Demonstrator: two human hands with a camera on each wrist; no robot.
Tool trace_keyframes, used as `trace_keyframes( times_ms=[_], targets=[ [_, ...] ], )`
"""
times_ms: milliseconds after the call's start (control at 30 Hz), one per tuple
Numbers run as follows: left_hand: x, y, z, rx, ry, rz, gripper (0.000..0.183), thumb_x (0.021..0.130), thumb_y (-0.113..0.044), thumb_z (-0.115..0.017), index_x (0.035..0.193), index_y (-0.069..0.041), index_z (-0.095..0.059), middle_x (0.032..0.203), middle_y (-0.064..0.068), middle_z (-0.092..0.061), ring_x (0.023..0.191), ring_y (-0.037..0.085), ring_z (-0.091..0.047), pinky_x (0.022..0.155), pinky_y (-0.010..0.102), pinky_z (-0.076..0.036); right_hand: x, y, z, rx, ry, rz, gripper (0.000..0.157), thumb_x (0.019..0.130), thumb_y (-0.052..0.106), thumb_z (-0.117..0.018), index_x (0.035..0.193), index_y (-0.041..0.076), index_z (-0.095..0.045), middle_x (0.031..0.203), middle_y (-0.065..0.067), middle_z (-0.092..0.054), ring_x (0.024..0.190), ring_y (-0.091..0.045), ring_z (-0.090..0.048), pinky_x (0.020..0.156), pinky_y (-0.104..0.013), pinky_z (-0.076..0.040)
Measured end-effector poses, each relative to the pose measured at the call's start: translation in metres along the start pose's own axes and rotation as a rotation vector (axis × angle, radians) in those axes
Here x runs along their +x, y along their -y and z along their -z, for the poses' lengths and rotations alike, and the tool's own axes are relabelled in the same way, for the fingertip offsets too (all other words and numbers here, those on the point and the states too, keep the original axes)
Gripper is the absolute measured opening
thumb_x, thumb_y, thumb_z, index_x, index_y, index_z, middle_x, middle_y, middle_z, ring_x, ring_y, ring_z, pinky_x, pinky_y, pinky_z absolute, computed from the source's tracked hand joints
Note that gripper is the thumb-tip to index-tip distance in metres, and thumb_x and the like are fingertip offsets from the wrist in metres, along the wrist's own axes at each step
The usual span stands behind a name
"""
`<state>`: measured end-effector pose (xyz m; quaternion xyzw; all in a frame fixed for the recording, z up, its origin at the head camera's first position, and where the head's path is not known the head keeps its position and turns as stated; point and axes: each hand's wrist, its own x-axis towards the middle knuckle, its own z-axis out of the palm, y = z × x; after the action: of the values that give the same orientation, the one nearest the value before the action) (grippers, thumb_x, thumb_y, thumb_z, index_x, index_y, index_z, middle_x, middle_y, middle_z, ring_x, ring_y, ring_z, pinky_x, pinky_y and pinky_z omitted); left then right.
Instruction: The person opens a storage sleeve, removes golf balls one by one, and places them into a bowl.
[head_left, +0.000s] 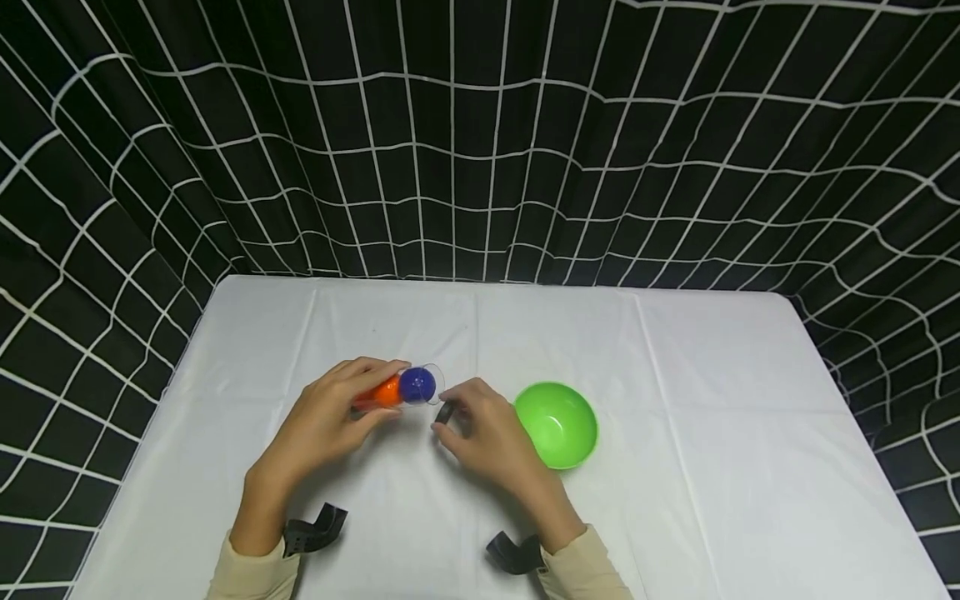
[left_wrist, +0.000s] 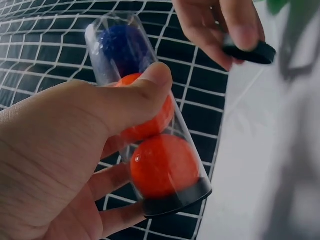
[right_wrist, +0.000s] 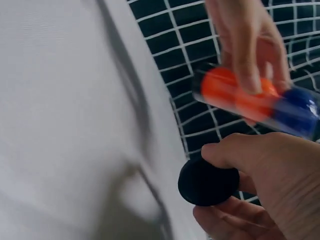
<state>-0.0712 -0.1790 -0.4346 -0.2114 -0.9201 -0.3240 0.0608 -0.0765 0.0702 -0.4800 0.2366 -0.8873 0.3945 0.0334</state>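
My left hand (head_left: 330, 417) grips a clear plastic tube (left_wrist: 172, 107) around its middle. Inside it sit two orange balls (left_wrist: 165, 165) and, by the uncapped end, one blue ball (head_left: 417, 385). A black cap (left_wrist: 175, 201) covers the tube's other end. Between thumb and fingers, my right hand (head_left: 491, 433) pinches a loose black lid (right_wrist: 207, 181), held a short way from the tube's uncapped end. In the head view the tube lies roughly level, that end pointing toward the right hand.
A green bowl (head_left: 573, 425) stands on the white-covered table (head_left: 750, 450), just right of the right hand. Black curtains with a white grid (head_left: 480, 167) rise behind the table and at both sides. A black strap (head_left: 315, 531) sits at the left wrist, another (head_left: 513, 554) at the right.
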Motion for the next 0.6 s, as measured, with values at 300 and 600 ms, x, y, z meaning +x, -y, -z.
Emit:
trace_keyframes(
  times_ms=[300, 600],
  targets=[
    [-0.002, -0.005, -0.001, 0.013, 0.003, -0.010, 0.056, 0.090, -0.027, -0.086, 0.142, -0.020, -0.068, 0.132, 0.001, -0.073, 0.124, 0.024, -0.069, 0.105, 0.048, -0.057, -0.005, 0.001, -0.017, -0.117, 0.047, 0.001, 0.034, 0.086, 0.021, -0.083, 0.114, 0.005, -0.074, 0.107, -0.008, -0.077, 0.099, -0.024, -0.075, 0.090, -0.039, -0.062],
    [0.000, -0.004, -0.001, 0.010, 0.018, -0.017, 0.054, 0.091, -0.030, -0.085, 0.142, -0.022, -0.068, 0.131, 0.000, -0.073, 0.121, 0.023, -0.069, 0.103, 0.047, -0.058, -0.006, 0.004, -0.017, -0.199, 0.051, -0.024, 0.035, 0.079, 0.019, -0.085, 0.110, 0.005, -0.076, 0.104, -0.007, -0.077, 0.095, -0.025, -0.071, 0.087, -0.039, -0.061]
  ],
)
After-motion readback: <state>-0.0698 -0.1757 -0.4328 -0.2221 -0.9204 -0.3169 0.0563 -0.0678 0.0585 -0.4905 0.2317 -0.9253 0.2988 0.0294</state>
